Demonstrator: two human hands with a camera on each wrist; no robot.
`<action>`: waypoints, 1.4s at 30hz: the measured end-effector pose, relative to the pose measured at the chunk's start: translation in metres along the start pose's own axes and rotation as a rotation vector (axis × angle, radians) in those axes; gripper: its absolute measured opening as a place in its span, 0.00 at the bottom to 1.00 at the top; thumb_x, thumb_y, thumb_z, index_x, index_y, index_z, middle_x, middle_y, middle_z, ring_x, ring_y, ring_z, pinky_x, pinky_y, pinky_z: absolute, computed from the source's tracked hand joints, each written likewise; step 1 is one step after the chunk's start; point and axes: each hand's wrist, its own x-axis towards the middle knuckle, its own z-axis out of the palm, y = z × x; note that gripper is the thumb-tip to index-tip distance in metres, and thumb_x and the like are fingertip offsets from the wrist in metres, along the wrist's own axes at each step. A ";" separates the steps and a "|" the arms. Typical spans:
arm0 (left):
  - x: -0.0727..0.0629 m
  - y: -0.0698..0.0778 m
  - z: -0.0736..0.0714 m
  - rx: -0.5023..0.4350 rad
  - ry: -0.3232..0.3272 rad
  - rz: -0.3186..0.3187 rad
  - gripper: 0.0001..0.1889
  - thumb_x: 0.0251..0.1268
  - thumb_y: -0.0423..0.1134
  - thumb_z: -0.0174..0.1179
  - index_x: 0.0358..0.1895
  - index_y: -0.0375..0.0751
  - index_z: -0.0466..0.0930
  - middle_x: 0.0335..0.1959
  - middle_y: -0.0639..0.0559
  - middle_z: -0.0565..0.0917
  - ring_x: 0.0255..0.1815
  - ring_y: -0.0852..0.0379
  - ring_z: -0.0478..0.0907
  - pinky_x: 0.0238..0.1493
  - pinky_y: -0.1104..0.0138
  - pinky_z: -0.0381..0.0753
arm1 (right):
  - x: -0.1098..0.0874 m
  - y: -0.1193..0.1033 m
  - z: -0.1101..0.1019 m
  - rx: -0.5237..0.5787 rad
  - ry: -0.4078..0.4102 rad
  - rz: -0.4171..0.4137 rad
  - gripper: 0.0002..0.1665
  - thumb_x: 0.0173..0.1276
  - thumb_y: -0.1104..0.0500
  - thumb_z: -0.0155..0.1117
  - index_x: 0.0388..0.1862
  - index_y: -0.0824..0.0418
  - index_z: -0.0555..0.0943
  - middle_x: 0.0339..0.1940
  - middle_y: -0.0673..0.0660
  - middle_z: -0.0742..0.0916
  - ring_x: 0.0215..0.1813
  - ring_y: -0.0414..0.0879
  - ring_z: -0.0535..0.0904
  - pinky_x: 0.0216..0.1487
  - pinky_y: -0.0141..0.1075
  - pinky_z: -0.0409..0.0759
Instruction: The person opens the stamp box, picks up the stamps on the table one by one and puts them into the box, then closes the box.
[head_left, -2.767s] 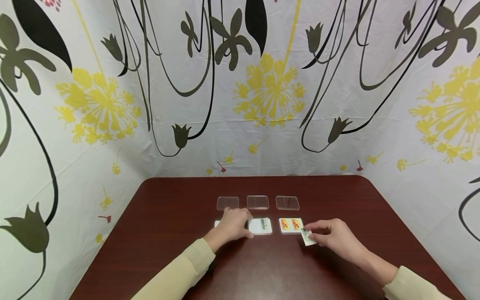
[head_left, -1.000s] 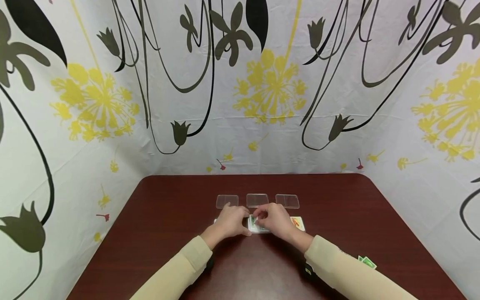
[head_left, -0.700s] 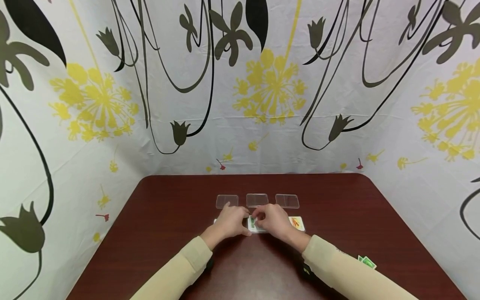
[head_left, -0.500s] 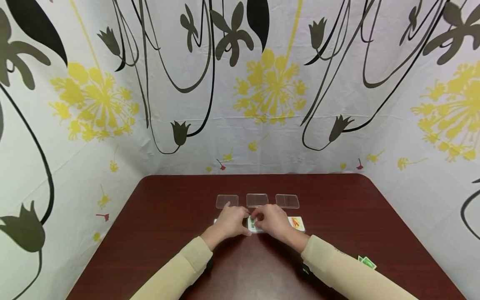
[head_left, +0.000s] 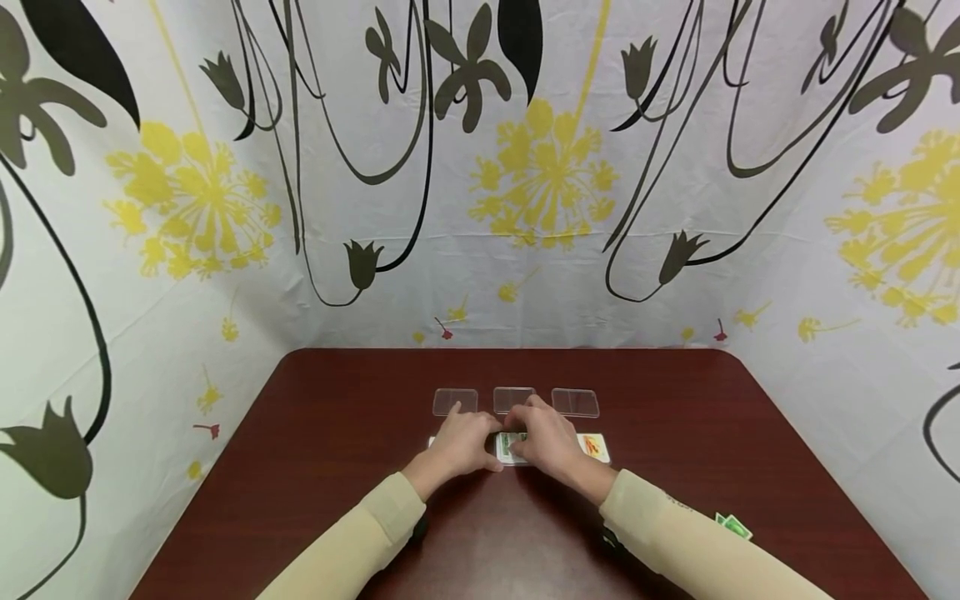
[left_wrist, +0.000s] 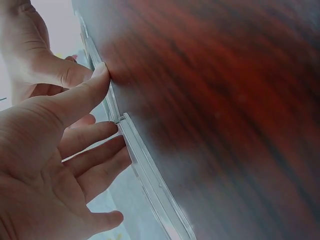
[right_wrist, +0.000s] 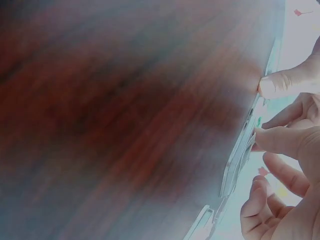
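Observation:
My left hand (head_left: 459,442) holds the middle clear plastic case (left_wrist: 111,102) across its left side. The thumb is at the front corner and the index finger at the back; the left case (head_left: 431,442) lies mostly hidden under this hand. Over the middle case is my right hand (head_left: 547,437), its thumb at the case's front rim and its fingers spread apart. Between the two hands a white card with green print (head_left: 506,448) shows lying in the case. The right case holds cards with orange pictures (head_left: 595,447) and is partly covered by my right hand.
Three clear plastic lids, left (head_left: 455,402), middle (head_left: 510,400) and right (head_left: 575,403), lie in a row behind the cases. Green cards (head_left: 733,526) lie beside the right sleeve. Patterned cloth (head_left: 480,308) hangs around the dark red table (head_left: 360,400).
My right hand has brought a small card from beside the right case leftward to the middle case. Its pinched fingers have since parted and the index finger has lifted. My left hand stayed put.

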 end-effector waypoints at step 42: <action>-0.006 -0.005 -0.004 -0.135 -0.029 0.043 0.38 0.52 0.54 0.77 0.66 0.42 0.78 0.62 0.50 0.81 0.63 0.52 0.76 0.69 0.50 0.66 | -0.041 0.022 -0.114 -0.037 0.008 -0.041 0.15 0.59 0.54 0.77 0.45 0.45 0.86 0.39 0.39 0.82 0.39 0.41 0.81 0.35 0.39 0.78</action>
